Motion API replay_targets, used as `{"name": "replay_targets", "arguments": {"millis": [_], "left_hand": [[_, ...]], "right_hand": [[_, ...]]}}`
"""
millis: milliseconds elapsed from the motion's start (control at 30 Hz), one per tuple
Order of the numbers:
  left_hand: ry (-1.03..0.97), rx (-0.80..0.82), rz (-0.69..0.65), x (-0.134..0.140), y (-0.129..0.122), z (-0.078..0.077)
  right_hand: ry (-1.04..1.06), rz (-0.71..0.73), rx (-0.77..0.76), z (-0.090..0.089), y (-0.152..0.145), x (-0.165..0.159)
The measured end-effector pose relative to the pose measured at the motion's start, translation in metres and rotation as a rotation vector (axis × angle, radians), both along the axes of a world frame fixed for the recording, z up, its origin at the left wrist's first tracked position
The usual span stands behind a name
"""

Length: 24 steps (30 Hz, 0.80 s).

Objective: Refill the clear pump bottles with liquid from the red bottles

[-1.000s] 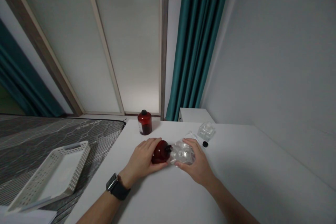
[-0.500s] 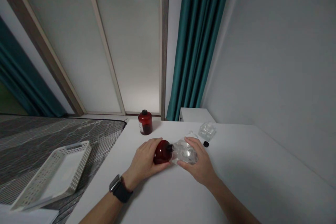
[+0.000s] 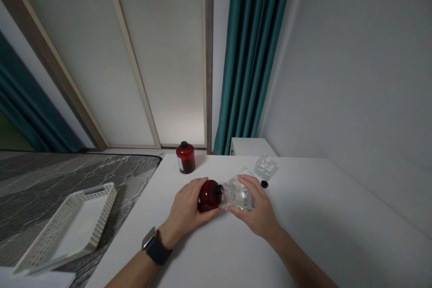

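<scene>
My left hand [image 3: 191, 204] is wrapped round a dark red bottle [image 3: 208, 195], which leans over with its black neck [image 3: 218, 189] pointing right. My right hand [image 3: 254, 207] grips a clear bottle [image 3: 239, 195], tilted so that its mouth meets the red bottle's neck. Whether liquid passes between them I cannot tell. A small black cap [image 3: 264, 184] lies on the white table [image 3: 216, 252] just beyond my right hand. Behind my left hand a second red bottle [image 3: 185, 158], with a black top and a pale label, stands upright.
A clear plastic container [image 3: 265, 167] sits near the table's far edge. On the left, lower than the tabletop, is a white perforated basket [image 3: 110, 198] over a grey striped rug [image 3: 131, 175]. A white cabinet [image 3: 251, 146] stands behind the table, by a teal curtain [image 3: 253, 67].
The view has shifted very slightly. Both hands keep their hold on the two bottles, and the clear bottle is tilted a little differently against the red bottle's neck.
</scene>
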<state>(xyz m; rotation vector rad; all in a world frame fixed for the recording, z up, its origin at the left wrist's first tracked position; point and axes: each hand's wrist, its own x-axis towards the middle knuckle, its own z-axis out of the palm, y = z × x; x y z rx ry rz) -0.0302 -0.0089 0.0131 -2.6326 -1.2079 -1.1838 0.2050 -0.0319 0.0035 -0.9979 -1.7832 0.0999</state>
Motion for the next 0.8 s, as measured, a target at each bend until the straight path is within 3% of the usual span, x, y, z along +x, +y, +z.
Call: {"name": "replay_targets", "arguments": {"millis": [800], "left_hand": [[-0.009,0.033,0.026,0.0002,-0.0010,-0.0052]], "right_hand": [[-0.028,0.014,-0.016,0.0062,0.0006,0.0003]]}}
